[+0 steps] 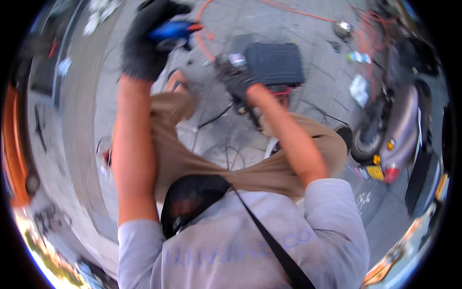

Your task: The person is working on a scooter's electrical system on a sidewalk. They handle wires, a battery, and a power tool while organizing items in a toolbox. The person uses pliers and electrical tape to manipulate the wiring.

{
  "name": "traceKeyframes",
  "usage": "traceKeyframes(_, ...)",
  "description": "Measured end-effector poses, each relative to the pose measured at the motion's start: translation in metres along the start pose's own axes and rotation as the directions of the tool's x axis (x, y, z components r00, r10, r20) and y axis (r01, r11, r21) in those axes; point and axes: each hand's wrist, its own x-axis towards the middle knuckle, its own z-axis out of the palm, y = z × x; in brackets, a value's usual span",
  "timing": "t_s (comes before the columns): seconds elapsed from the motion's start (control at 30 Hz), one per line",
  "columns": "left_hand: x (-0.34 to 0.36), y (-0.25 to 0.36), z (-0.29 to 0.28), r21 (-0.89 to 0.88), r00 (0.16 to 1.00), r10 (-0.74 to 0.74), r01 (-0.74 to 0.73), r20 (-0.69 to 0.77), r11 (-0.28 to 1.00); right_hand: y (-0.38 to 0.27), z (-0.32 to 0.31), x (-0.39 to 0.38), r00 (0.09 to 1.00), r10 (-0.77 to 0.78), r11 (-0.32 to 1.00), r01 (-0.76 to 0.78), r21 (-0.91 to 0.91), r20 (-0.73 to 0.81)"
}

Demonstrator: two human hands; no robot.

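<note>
My left hand [144,48], in a dark grey work glove, is raised at the upper left and closed around a blue hand tool [171,31] with an orange-red end. Motion blur hides the tool's exact kind. Closer to the middle, my right hand [236,79], also gloved, has its fingers bent around a small silvery piece [236,59], too smeared to name. Just beside that hand lies a dark, ribbed, rectangular plastic case [275,62], with red parts under its near edge.
An orange hose [206,45] curves over the paved ground [317,82]. At right stands a grey scooter [402,130]; a plastic bottle [360,57] and a white bag [359,90] lie before it. A black cable [215,117] runs between my legs. An orange vehicle [15,149] is far left.
</note>
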Motion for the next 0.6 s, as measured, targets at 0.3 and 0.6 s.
traceKeyframes(0.3,0.000,0.011,-0.008,-0.703,0.829,-0.474,0.526,0.297,0.479,-0.021,-0.030,-0.011,0.937,0.303,0.712,-0.343,0.612,0.173)
traceKeyframes(0.6,0.001,0.017,-0.022,-0.740,0.847,-0.449,0.491,0.283,0.460,0.002,-0.133,-0.033,0.939,0.337,0.092,0.032,0.995,-0.061)
